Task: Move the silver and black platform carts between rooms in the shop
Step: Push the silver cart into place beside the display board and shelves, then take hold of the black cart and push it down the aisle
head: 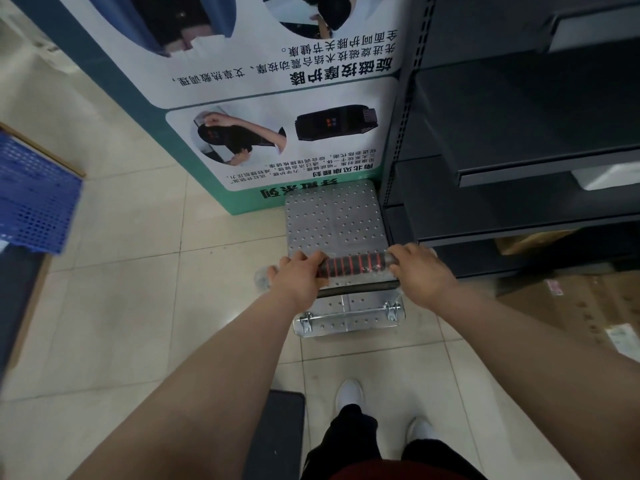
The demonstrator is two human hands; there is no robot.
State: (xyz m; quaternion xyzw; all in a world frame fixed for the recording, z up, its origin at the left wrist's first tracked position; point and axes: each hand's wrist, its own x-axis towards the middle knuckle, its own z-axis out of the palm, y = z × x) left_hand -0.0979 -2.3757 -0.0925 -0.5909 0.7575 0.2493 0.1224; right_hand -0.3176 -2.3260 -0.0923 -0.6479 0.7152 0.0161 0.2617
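- Silver platform cart (335,216): empty deck, studded metal plate, rounded corners, on the tiled floor (138,306).
- Handle (353,265): black foam grip with red rings, at the cart's near end.
- Left hand (299,277) and right hand (420,271): fingers wrapped tight round the handle ends.
- Cart's far edge touches or nearly touches a printed display stand (242,98); dark shelving (519,133) just beside cart's right edge.
- Blue perforated crate (34,195) well apart, left of cart; open tile between.
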